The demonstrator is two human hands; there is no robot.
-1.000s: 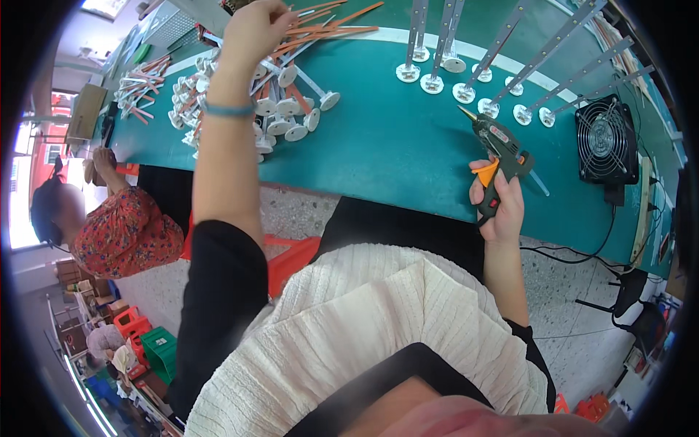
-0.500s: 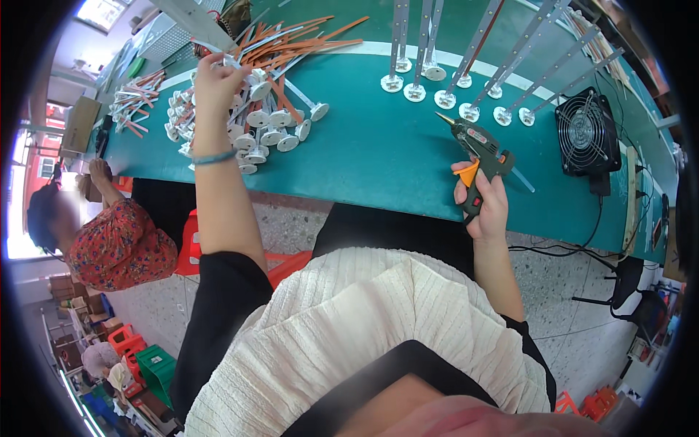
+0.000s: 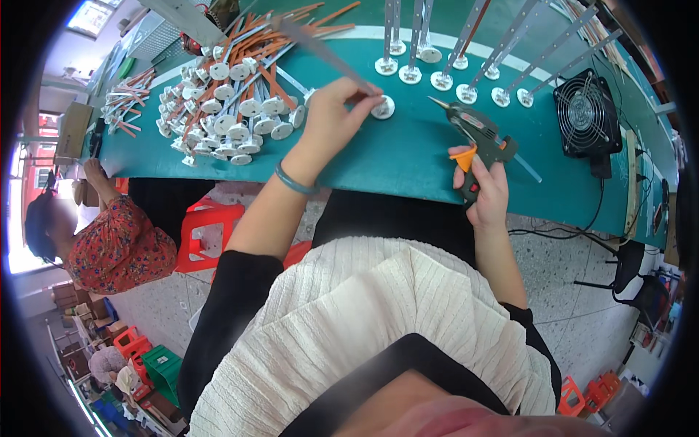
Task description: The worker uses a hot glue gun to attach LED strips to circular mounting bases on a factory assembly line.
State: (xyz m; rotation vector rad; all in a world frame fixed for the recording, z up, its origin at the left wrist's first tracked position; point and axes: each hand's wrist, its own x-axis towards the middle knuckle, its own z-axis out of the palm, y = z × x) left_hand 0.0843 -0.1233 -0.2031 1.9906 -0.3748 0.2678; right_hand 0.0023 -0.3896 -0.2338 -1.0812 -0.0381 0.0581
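Note:
Between the thumb and fingers of my left hand (image 3: pixel 333 120) is a grey strip with a round white base (image 3: pixel 383 107); its strip slants up to the left and is blurred. My right hand (image 3: pixel 483 185) grips a dark green hot glue gun (image 3: pixel 477 131) with an orange trigger. The gun's nozzle points up and left, and a clear glue stick (image 3: pixel 528 168) sticks out of its back. To the left lies a heap of strips with round white bases (image 3: pixel 233 116). Beyond the glue gun, several strips stand upright on white bases (image 3: pixel 441 80).
A black fan (image 3: pixel 587 116) stands on the green table (image 3: pixel 349 164) at the right, its cables hanging over the edge. Orange and white strips (image 3: pixel 306 33) lie at the back. On the left, another person (image 3: pixel 116 244) sits near a red stool (image 3: pixel 206 237).
My left hand has come from the heap toward the middle, bringing one strip with its white base. My right hand stays nearly in place with the glue gun.

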